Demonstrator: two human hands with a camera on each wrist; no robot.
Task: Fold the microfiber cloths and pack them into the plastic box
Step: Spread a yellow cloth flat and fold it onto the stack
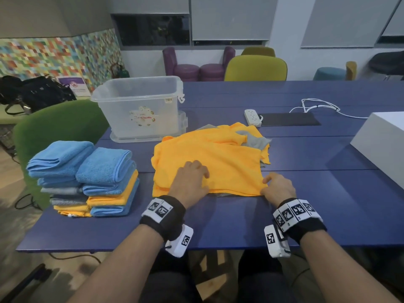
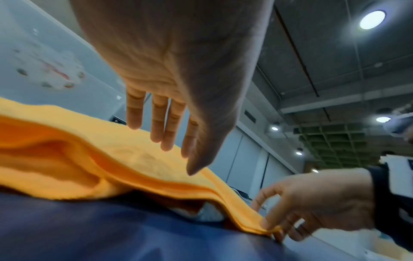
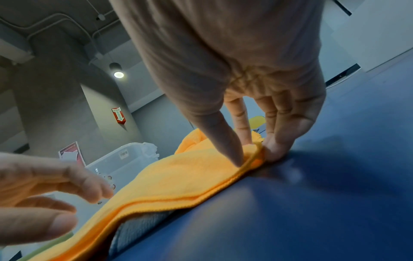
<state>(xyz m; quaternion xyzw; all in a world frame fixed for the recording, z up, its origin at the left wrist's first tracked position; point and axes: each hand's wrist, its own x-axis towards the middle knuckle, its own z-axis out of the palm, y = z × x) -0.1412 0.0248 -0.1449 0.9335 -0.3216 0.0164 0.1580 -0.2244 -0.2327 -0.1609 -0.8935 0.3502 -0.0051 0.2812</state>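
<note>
On the desk (image 1: pixel 218 221) near edge, right hand (image 1: pixel 278 189) pinches the orange cloth (image 1: pixel 209 158) corner; left hand (image 1: pixel 191 179) lies flat on it, fingers relaxed. Cloth looks soft, floppy, light: grip corners. Plastic box (image 1: pixel 140 106) far left.

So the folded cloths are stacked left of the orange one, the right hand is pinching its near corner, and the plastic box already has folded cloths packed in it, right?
Not quite. The plastic box holds no folded cloths; the head view shows it clear through. The folded cloths are indeed stacked left of the orange cloth, and the right hand pinches its near corner.
</note>
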